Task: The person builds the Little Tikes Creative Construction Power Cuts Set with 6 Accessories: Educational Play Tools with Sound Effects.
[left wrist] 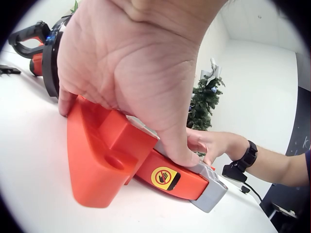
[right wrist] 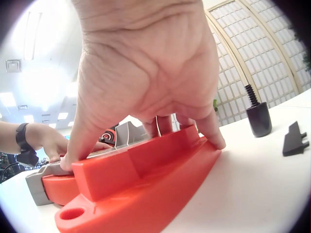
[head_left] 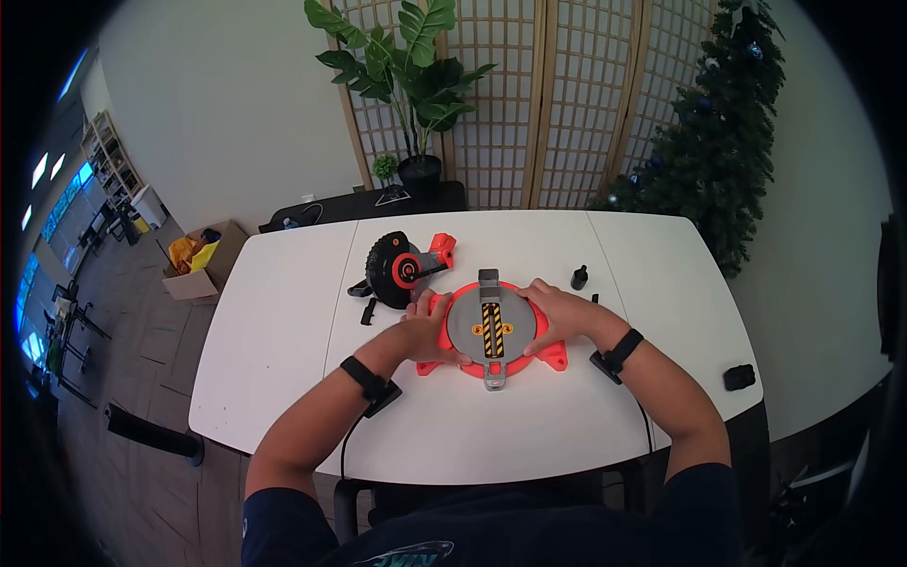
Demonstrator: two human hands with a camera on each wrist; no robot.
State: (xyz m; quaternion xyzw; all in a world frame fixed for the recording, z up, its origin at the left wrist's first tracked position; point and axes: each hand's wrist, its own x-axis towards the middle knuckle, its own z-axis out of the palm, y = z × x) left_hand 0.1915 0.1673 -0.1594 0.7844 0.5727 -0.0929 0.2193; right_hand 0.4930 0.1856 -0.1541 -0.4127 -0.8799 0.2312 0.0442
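Observation:
A round grey disc (head_left: pixel 468 326) with black-and-yellow stripes down its middle lies in a red base (head_left: pixel 557 357) on the white table. My left hand (head_left: pixel 424 333) grips the base's left side, and my right hand (head_left: pixel 559 315) grips its right side. In the left wrist view the left hand (left wrist: pixel 131 73) spans the red base (left wrist: pixel 92 160), thumb on the grey part by a warning sticker. The right wrist view shows the right hand (right wrist: pixel 150 73) over the red base (right wrist: pixel 146 174), its thumb near the grey end and other fingers along the far edge.
Behind the base at left stands a black wheel assembly (head_left: pixel 387 269) with red parts. A small black piece (head_left: pixel 367 312) lies near it. A black threaded knob (head_left: pixel 579 277) stands at back right, and a black object (head_left: pixel 739 377) sits near the table's right edge.

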